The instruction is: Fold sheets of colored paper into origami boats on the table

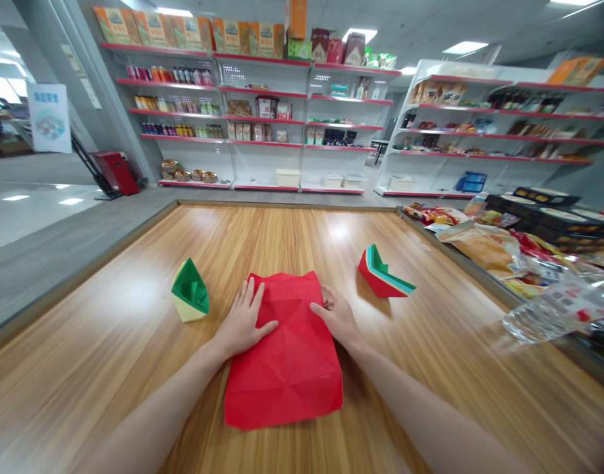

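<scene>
Head view, hands (243, 324) loosely open, touching red paper (286, 368)

- A red paper sheet (288, 378), plain in colour on the side that shows, opened out into a roughly four-sided shape.
- Crossed by fold lines: several meet in a star toward the near end, with more angled creases further up.
- Not fully flat: the far edge is wavy, with its two corners peaking.
- It lies on the wooden tabletop, its length running away from the person.
- The left hand (243, 320) spreads over its left side; the right hand's (337, 319) thumb meets its right edge.
</scene>
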Tool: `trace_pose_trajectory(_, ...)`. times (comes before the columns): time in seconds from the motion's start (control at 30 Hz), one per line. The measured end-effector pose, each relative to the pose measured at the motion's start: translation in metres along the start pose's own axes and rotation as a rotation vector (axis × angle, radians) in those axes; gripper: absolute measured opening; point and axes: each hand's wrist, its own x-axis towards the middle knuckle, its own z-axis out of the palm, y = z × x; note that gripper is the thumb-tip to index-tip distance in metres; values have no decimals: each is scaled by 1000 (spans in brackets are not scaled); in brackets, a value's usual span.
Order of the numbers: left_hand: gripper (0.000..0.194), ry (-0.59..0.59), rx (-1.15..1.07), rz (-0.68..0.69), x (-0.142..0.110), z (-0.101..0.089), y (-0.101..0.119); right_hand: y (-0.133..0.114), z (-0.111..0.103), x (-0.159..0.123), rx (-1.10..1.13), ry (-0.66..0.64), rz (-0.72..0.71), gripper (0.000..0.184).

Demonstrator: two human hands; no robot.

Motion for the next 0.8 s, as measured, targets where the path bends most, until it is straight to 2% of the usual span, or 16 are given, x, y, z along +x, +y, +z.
trace_pose_trajectory(0.1,95,160,-176,-121,6,1,-7,3,2,6,216,21,43,65)
trace_pose_trajectory(0.2,97,221,-475,-230,10,-2,-13,2,-2,8,307,65,9,57)
trace_pose_trajectory(0.33,83,72,-906,-381,12,-16,-14,5,-9,9,343,75,-20,39)
trace_pose_trajectory(0.43,85,77,-1069,-476,11,-28,-10,7,-10,9,344,122,-16,34)
trace_pose_trajectory(0.5,82,28,-1172,-468,11,-33,-9,7,-10,9,348,154,-20,33)
trace_pose_trajectory(0.6,71,-123,-1280,-424,11,-36,-10,1,-10,6,333,66,-34,34)
trace_pose_trajectory(0.63,69,-123,-1313,-420,11,-36,-11,-1,-11,4,327,13,-38,36)
trace_pose_trajectory(0.73,61,-6,-1414,-454,10,-35,-13,-5,-13,0,311,-123,-26,38)
trace_pose_trajectory(0.8,50,3,-1456,-468,10,-34,-14,-5,-14,-1,304,-188,-6,35)
